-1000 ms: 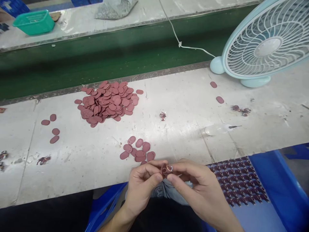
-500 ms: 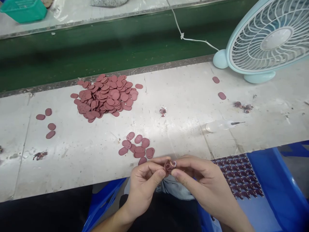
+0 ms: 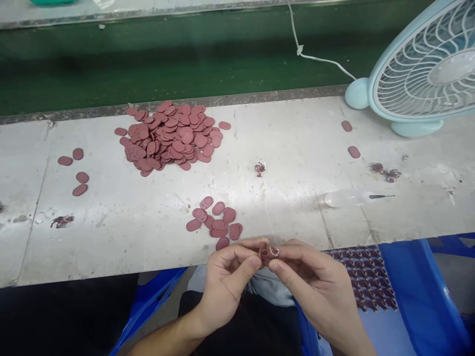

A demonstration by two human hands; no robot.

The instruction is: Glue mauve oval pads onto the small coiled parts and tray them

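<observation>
head view, left fingers (image 3: 249, 268) clamped on oval disc (image 3: 261, 251), right fingers (image 3: 285, 273) pinching small figurine (image 3: 270, 253)

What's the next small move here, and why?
Probably a gentle press of the figure against the disc: the right hand pinches the figure, the left hand the disc, and the two seem to touch, though any bond is hidden.

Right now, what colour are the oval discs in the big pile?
The oval discs are dull brownish red; the head view shows it best.
</observation>
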